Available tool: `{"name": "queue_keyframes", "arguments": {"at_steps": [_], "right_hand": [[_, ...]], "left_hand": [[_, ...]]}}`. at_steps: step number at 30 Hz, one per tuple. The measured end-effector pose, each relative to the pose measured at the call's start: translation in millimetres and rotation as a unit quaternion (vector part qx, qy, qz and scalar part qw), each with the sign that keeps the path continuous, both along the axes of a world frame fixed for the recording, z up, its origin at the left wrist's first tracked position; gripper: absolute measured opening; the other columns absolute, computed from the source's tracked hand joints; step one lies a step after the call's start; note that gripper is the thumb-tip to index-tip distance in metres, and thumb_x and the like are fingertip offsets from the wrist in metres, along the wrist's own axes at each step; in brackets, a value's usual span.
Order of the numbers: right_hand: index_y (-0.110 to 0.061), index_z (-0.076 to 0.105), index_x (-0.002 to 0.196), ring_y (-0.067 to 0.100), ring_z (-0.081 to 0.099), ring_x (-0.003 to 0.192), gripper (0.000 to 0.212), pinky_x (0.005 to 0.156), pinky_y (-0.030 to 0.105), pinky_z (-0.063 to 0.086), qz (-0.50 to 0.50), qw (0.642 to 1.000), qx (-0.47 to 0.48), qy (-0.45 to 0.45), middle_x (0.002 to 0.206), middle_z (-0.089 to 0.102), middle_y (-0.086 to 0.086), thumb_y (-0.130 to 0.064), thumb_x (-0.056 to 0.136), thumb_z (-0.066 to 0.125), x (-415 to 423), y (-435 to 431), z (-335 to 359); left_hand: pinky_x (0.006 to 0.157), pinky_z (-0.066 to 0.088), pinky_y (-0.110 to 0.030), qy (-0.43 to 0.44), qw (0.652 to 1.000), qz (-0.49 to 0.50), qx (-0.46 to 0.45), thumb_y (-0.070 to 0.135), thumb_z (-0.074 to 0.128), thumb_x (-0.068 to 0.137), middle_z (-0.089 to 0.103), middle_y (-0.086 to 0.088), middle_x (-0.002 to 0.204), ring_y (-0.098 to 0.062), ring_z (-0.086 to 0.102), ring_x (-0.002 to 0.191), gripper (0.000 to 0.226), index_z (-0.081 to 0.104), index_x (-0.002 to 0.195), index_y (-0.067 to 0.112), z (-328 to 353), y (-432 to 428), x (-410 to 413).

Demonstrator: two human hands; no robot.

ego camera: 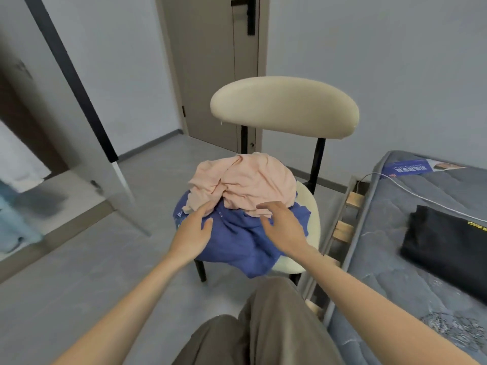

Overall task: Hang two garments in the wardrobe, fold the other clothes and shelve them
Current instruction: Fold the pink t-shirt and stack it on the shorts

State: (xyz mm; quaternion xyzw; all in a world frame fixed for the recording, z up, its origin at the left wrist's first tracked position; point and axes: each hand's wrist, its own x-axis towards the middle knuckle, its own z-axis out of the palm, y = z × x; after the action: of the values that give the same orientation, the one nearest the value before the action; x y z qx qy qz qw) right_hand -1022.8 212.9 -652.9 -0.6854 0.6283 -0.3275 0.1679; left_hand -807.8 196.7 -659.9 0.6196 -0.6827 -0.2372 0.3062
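two open hands at the pile on the chair

at the far left the wardrobe (29, 119) seemed to stand open, its door (79, 133) swung out toward the room. inside it some blurred pale and light blue cloth (18, 180) could be seen, but i could not tell if it hung on hangers. the left hand (193, 233) reached forward with fingers straight and slightly apart. its fingertips touched the near edge of the pink garment (245, 183) and gripped nothing. this pink garment lay crumpled on top of a blue garment (242, 241). both rested on the seat of the cream chair (284, 106), and the blue one hung over the front edge. the right hand (286, 227) was spread wide and empty, near the place where pink met blue. whether it touched the cloth i could not tell. to the right, on the grey mattress (395, 259), a black folded garment (445, 248) lay well apart from the chair.

the step in hand seemed to be taking the top garment. to do it well, i judged, both hands should pinch only the pink cloth, at two points far apart such as the shoulders or the hem. they should then lift it straight up, so the blue one was not dragged off the seat. soft cloth slips and catches, so a slow lift and a small shake would open it for hanging or folding.
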Motion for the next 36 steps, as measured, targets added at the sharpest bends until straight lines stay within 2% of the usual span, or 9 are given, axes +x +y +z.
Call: {"name": "queue_keyframes", "arguments": {"at_steps": [3, 11, 14, 22, 26, 28, 31, 33, 36], "right_hand": [[-0.02, 0.061, 0.123, 0.021, 0.057, 0.105, 0.031, 0.081, 0.036, 0.047, 0.02, 0.999, -0.009, 0.027, 0.128, 0.056, 0.002, -0.019, 0.095, 0.047, 22.4, -25.6, -7.1], [-0.012, 0.059, 0.115, 0.028, 0.053, 0.1, 0.03, 0.076, 0.04, 0.045, 0.01, 0.987, 0.008, 0.162, 0.116, 0.056, 0.005, -0.033, 0.096, 0.046, 54.6, -89.6, -24.3], [-0.012, 0.061, 0.103, 0.028, 0.054, 0.096, 0.024, 0.075, 0.039, 0.043, -0.023, 0.979, 0.004, 0.204, 0.106, 0.057, 0.005, -0.028, 0.097, 0.045, 59.0, -104.1, -29.0], [-0.019, 0.059, 0.095, 0.018, 0.055, 0.072, 0.015, 0.064, 0.031, 0.037, -0.007, 0.995, -0.073, 0.07, 0.08, 0.061, -0.007, -0.029, 0.098, 0.048, 44.6, -96.9, -8.5], [-0.038, 0.05, 0.081, -0.005, 0.054, 0.067, 0.021, 0.057, 0.01, 0.033, -0.016, 0.987, -0.157, -0.021, 0.064, 0.057, -0.022, -0.028, 0.099, 0.047, 34.0, -76.5, 33.3], [-0.041, 0.049, 0.084, -0.007, 0.053, 0.071, 0.02, 0.06, 0.006, 0.033, -0.028, 0.98, -0.191, -0.04, 0.064, 0.055, -0.028, -0.028, 0.099, 0.046, 25.7, -64.4, 55.7], [-0.035, 0.051, 0.094, 0.006, 0.055, 0.069, 0.011, 0.063, 0.014, 0.035, -0.008, 0.97, -0.232, -0.071, 0.072, 0.057, -0.023, -0.027, 0.099, 0.046, 13.5, -46.7, 86.1], [-0.033, 0.05, 0.094, 0.009, 0.061, 0.074, 0.012, 0.069, 0.019, 0.043, 0.013, 0.958, -0.262, -0.116, 0.079, 0.061, -0.016, -0.023, 0.1, 0.046, 6.5, -31.3, 105.8], [-0.038, 0.045, 0.092, -0.001, 0.058, 0.075, 0.02, 0.067, 0.007, 0.04, 0.009, 0.939, -0.311, -0.148, 0.085, 0.06, -0.024, -0.019, 0.1, 0.044, -7.1, -1.6, 128.5]], "left_hand": [[0.102, 0.038, -0.031, 0.003, 1.0, -0.002, 0.01, 0.02, 0.044, 0.098, 0.047, -0.001, 0.143, -0.022, 0.045, 0.128, 0.048, 0.035, 0.145, 0.025, -6.7, -13.5, 14.0], [0.104, 0.039, -0.033, 0.013, 1.0, 0.005, 0.011, 0.017, 0.042, 0.098, 0.044, 0.003, 0.146, -0.019, 0.045, 0.129, 0.05, 0.033, 0.146, 0.026, -25.3, -40.9, 30.2], [0.101, 0.038, -0.029, 0.015, 1.0, 0.005, 0.013, 0.018, 0.042, 0.098, 0.046, -0.001, 0.144, -0.021, 0.045, 0.128, 0.051, 0.031, 0.147, 0.027, -30.2, -45.0, 32.7], [0.097, 0.04, -0.027, 0.033, 0.999, -0.005, -0.007, 0.017, 0.045, 0.097, 0.05, -0.001, 0.138, -0.019, 0.05, 0.121, 0.052, 0.031, 0.147, 0.029, -22.4, -43.1, 30.4], [0.098, 0.043, -0.033, 0.034, 0.997, -0.025, -0.062, 0.019, 0.045, 0.097, 0.046, 0.004, 0.141, -0.021, 0.053, 0.116, 0.056, 0.027, 0.146, 0.036, -0.6, -36.8, 16.8], [0.104, 0.04, -0.037, 0.018, 0.994, -0.049, -0.094, 0.022, 0.044, 0.098, 0.037, 0.008, 0.147, -0.016, 0.045, 0.127, 0.057, 0.022, 0.147, 0.042, 16.0, -34.3, 7.0], [0.11, 0.032, -0.034, 0.046, 0.988, -0.048, -0.142, 0.027, 0.05, 0.096, 0.027, 0.011, 0.152, -0.007, 0.032, 0.135, 0.064, 0.016, 0.146, 0.047, 36.5, -25.6, -9.0], [0.111, 0.03, -0.041, 0.047, 0.989, -0.036, -0.134, 0.032, 0.055, 0.093, 0.015, 0.005, 0.157, -0.018, 0.025, 0.14, 0.071, 0.011, 0.146, 0.047, 48.5, -17.3, -24.1], [0.115, 0.018, -0.046, 0.02, 0.996, -0.037, -0.083, 0.034, 0.058, 0.09, 0.007, 0.002, 0.158, -0.021, 0.004, 0.146, 0.082, 0.0, 0.147, 0.045, 56.6, -10.1, -49.1]]}}
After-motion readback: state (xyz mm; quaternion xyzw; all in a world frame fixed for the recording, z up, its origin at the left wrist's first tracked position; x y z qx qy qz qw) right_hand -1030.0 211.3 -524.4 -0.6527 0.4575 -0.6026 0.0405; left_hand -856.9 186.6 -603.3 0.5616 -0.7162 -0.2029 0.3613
